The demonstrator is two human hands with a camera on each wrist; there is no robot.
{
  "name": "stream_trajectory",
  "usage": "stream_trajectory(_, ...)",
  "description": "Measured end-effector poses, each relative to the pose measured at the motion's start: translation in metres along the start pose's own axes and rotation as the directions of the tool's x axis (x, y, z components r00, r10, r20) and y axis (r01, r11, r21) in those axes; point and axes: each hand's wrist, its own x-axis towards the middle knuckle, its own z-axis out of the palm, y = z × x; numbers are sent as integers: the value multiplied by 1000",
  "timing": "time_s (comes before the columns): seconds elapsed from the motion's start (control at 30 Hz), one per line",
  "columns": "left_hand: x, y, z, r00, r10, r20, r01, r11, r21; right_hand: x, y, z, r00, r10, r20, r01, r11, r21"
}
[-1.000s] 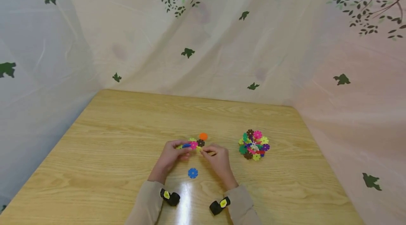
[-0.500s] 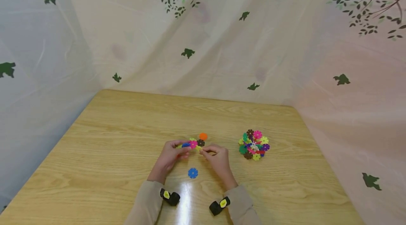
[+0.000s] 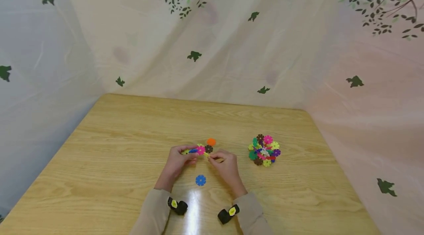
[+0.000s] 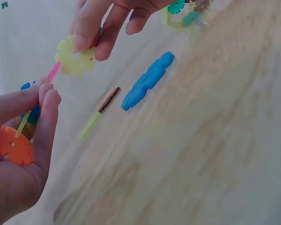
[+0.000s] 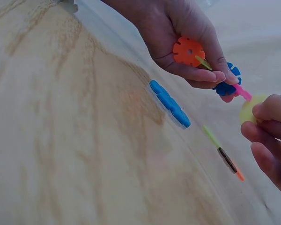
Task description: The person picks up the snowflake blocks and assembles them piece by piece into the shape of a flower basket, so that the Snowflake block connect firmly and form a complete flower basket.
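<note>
My left hand grips a short chain of notched plastic discs. In the left wrist view the chain shows an orange disc against the palm, a yellow-green one, a blue one partly behind the fingers, and a pink disc at the far end. My right hand pinches a pale yellow disc between thumb and fingers. Its edge meets the pink disc; whether their slots are engaged, I cannot tell. A loose blue disc lies on the table between my forearms.
Just beyond my hands lie an orange disc, a dark brown disc and a yellow-green disc. To the right stands a round cluster of many-coloured joined discs. A printed curtain surrounds the wooden table.
The head view has shifted slightly. Both hands keep their grips in nearly the same place, and the yellow disc looks tilted a little differently.
</note>
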Motion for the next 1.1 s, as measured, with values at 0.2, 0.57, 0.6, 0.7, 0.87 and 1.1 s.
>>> stream_trajectory(0.2, 0, 0, -1, 999, 27, 21, -28, 999, 35, 0, -2, -2, 997, 68, 41, -70, 997, 41)
stream_trajectory(0.57, 1, 0, -2, 1000, 1, 29, -1, 1000, 7, 0, -2, -1, 997, 70, 40, -73, 994, 82)
stream_trajectory(0.6, 0, 0, -2, 1000, -1, 25, 1, 1000, 3, 0, -3, -1, 998, 48, 29, -50, 997, 65)
stream_trajectory(0.7, 0, -1, -1, 1000, -3, 12, 4, 1000, -15, 0, -3, -1, 1000, -22, 2, 22, 1000, 21)
stream_trajectory(0.87, 0, -3, 1, 1000, 0, 5, 0, 999, -53, 0, -3, 0, 989, -147, -33, 145, 988, -52)
stream_trajectory(1.1, -1, -2, -1, 1000, 23, 9, -23, 1000, -17, -1, -4, -3, 999, -50, -4, 50, 998, -29)
